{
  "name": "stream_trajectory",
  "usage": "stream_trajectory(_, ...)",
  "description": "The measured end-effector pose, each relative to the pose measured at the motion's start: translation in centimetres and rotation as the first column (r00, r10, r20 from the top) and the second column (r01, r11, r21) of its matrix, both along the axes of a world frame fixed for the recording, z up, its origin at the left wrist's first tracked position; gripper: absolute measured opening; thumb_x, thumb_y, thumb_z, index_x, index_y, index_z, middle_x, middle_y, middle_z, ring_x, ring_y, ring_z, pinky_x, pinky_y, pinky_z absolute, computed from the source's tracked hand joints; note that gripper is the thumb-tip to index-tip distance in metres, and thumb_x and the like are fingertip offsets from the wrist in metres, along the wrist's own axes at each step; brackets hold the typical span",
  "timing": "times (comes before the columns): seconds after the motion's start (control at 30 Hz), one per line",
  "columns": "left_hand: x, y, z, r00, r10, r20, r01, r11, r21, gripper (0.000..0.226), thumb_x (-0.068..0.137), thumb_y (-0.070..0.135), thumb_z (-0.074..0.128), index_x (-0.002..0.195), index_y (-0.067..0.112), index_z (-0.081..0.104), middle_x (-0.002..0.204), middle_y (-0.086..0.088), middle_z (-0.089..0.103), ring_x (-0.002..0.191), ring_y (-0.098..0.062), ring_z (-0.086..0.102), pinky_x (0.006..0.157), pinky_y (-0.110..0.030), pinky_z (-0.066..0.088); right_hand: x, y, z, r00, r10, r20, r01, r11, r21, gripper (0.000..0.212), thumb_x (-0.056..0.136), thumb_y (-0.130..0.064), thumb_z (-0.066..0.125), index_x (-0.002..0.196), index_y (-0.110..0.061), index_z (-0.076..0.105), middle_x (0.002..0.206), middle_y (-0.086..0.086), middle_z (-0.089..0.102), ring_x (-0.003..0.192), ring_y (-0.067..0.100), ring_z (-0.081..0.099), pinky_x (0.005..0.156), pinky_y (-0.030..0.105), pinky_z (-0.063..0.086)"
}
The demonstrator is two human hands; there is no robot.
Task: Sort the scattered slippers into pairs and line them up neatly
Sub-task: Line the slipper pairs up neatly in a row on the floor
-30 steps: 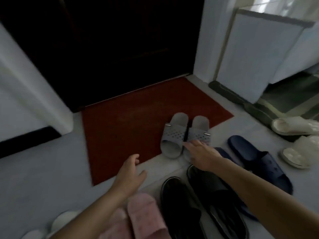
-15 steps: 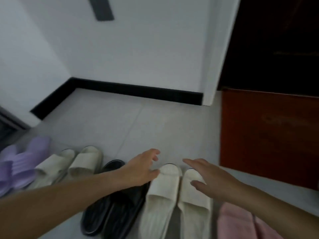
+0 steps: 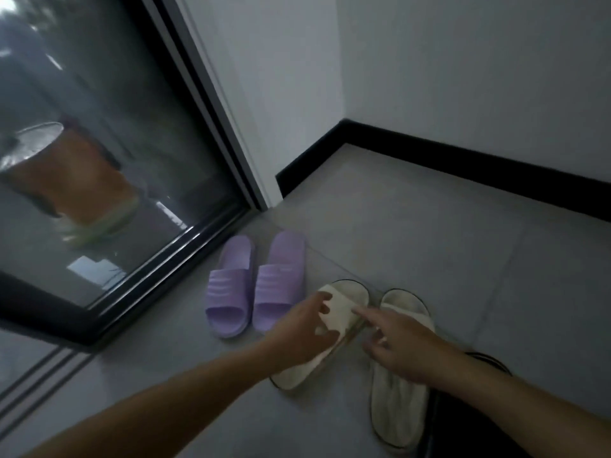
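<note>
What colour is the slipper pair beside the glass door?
Light purple slippers, seen best in head view.
</note>
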State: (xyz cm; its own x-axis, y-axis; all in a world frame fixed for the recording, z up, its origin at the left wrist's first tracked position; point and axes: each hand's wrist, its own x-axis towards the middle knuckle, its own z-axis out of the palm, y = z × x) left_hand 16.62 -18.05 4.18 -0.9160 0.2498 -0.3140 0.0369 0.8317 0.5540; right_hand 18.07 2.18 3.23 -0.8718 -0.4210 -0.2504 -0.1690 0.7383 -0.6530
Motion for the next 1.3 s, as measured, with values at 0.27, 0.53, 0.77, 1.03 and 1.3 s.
stream_trajectory(0.27,-12.1,-7.9,-4.1,0.992,-0.125,0.01,0.125,0.983,-0.135,0.054,0.085,0.027,0.064,0.133,0.014,0.044,0.132,-0.006,0.05,0.119,-0.02,0.05,0.091,-0.018,0.031,-7.8,-9.2,-3.8,0.965,-0.252,0.067,0.256,0.964,-0.064,0.053,0.087,-0.034,0.054,0.138,-0.031,0.038,0.131,-0.004,0.05,0.108,0.014,0.056,0.093,0.027,0.042)
stream_trajectory(0.53,-14.7,-7.8,-6.3,0.968,-0.247,-0.051,0.242,0.967,-0.085,0.041,0.08,0.017,0.068,0.119,0.013,0.059,0.114,-0.008,0.057,0.103,-0.025,0.055,0.087,-0.024,0.037,-7.1,-11.0,-6.1,0.924,-0.357,0.14,0.37,0.926,-0.081,0.049,0.089,-0.032,0.053,0.136,-0.028,0.043,0.131,-0.002,0.05,0.113,0.014,0.054,0.094,0.025,0.041)
stream_trajectory(0.77,-12.2,-5.4,-6.1,0.826,-0.558,0.078,0.553,0.778,-0.297,0.013,0.086,0.029,0.054,0.089,0.017,0.057,0.1,-0.004,0.06,0.102,-0.022,0.054,0.092,-0.032,0.04,-8.2,-5.6,-4.7,0.985,-0.094,0.142,0.071,0.985,0.159,0.041,0.088,-0.033,0.052,0.128,-0.027,0.05,0.128,0.003,0.053,0.116,0.023,0.052,0.092,0.033,0.043)
stream_trajectory(1.03,-12.6,-8.6,1.3,0.915,-0.373,0.154,0.398,0.772,-0.496,0.037,0.086,0.032,0.062,0.119,0.017,0.057,0.121,-0.003,0.059,0.107,-0.018,0.058,0.09,-0.023,0.039,-11.9,-11.1,-5.1,0.979,-0.174,0.108,0.188,0.973,-0.133,0.02,0.084,-0.021,0.054,0.099,-0.013,0.064,0.109,0.011,0.065,0.101,0.029,0.06,0.08,0.033,0.047)
stream_trajectory(1.3,-15.2,-14.1,-0.5,0.95,-0.142,0.278,0.303,0.639,-0.707,0.073,0.083,0.031,0.063,0.145,0.018,0.026,0.132,-0.019,0.051,0.121,-0.035,0.052,0.1,-0.039,0.042,-10.8,-12.6,-8.2,0.987,-0.136,0.084,0.148,0.977,-0.157,0.021,0.084,-0.025,0.054,0.102,-0.016,0.062,0.11,0.01,0.061,0.104,0.028,0.057,0.076,0.031,0.042)
